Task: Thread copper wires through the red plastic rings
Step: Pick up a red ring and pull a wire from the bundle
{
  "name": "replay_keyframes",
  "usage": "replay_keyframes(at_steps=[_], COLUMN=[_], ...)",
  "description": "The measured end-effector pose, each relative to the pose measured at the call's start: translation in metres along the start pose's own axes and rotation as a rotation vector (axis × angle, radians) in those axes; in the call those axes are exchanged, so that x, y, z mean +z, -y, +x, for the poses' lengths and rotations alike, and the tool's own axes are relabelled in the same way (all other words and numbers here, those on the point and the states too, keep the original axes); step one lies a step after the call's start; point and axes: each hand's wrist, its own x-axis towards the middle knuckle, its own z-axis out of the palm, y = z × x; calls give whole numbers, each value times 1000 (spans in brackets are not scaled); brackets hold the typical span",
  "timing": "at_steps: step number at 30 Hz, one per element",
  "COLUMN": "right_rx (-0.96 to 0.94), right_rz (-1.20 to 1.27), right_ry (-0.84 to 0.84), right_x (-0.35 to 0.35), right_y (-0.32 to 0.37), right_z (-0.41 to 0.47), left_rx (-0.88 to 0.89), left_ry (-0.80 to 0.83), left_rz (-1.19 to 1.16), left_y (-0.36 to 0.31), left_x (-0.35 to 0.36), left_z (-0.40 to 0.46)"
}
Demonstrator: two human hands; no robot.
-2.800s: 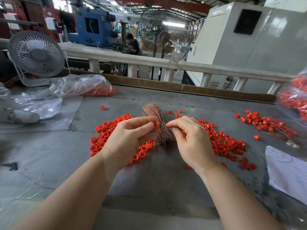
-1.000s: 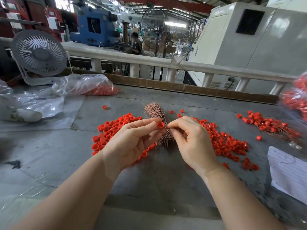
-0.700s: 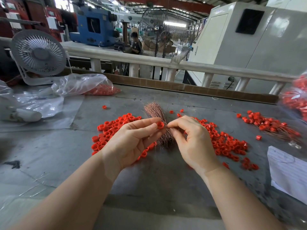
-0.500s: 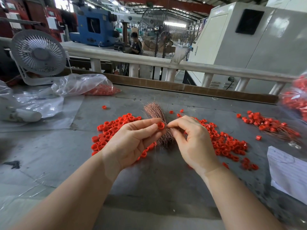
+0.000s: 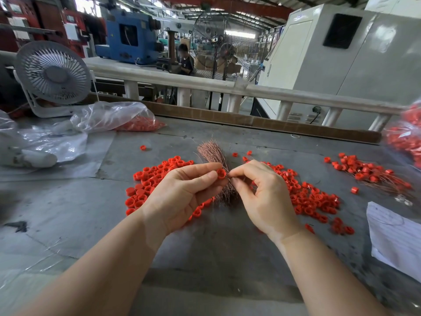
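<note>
Hands at work on a grey bench: left hand pinching one red ring, right hand pinching a thin copper wire at its opening. One copper bundle between both hands; two loose ring piles flanking them.

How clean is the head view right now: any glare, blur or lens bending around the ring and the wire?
Head view: even daylight, soft shadows under both hands; left hand pinches the red ring in sharp focus; the wire at the right hand is too thin to resolve; wide-angle bending curves the railing; glare only on the plastic bag.
</note>
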Motion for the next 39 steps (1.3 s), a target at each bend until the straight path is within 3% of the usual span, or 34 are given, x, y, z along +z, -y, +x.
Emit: replay_keyframes(at_steps=[39], right_rx=[16], right_rz=[56], right_ry=[-18], right_x=[3], right_y=[-1], right_z=[0], left_rx=[-7], left_ry=[16], left_rz=[-119], left_y=[2], left_x=[3], left_z=[1])
